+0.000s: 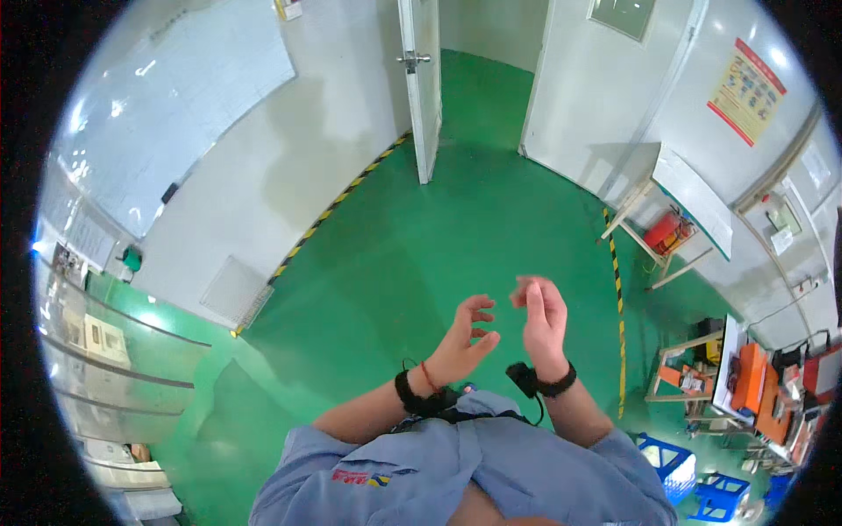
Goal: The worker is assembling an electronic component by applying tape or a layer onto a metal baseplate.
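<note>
A left wristband [416, 394] and a right wristband [558, 380], both black, are encircling the wrists; a cable [538, 409] is looping below the latter and could snag if the arms crossed. The left hand [467, 340] and right hand [545, 326] are hovering apart, fingers loosely bent, gripping nothing. Beyond, green floor [377, 272] is stretching toward an open door [424, 114], whose edge could be bumped through inattention.
</note>
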Demonstrator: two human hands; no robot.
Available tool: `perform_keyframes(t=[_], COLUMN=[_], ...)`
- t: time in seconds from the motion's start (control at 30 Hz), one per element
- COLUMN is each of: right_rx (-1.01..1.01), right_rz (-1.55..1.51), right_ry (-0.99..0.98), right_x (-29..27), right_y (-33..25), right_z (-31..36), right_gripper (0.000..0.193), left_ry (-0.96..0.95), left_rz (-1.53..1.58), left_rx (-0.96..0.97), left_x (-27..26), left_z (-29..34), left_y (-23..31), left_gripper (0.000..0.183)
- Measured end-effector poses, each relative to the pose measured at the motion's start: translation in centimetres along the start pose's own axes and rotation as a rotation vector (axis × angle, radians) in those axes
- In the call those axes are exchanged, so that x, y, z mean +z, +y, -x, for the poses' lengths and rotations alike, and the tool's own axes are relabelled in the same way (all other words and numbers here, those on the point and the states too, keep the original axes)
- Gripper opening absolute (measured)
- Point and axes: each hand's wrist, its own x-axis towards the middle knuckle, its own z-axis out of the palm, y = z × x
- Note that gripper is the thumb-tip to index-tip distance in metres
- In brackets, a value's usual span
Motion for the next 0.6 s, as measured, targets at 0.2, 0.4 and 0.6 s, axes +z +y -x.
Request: perform_keyframes(t=[0.2, 0.4, 0.6], right_rx=[-0.263, -0.186, -0.073], right_rz=[-0.130, -0.322, -0.510], right_ry=[-0.122, -0.097, 0.099], right_x=[8.3, 11.1, 7.5], right_y=[5.3, 9.8, 13.3], right_z=[-28.3, -52.5, -73.7], right_gripper=[0.030, 0.033, 0.037], left_ry=[-0.256, -0.458, -0.840], left_rz=[-0.118, -0.120, -0.279], left_rx=[-0.003, -0.158, -0.004], left_x=[-8.5, -16.3, -18.6], left_z=[-22.8, -49.5, -74.9], left_y=[-3.2, -5.3, -8.8], left_gripper=[0.047, 0.047, 0.041])
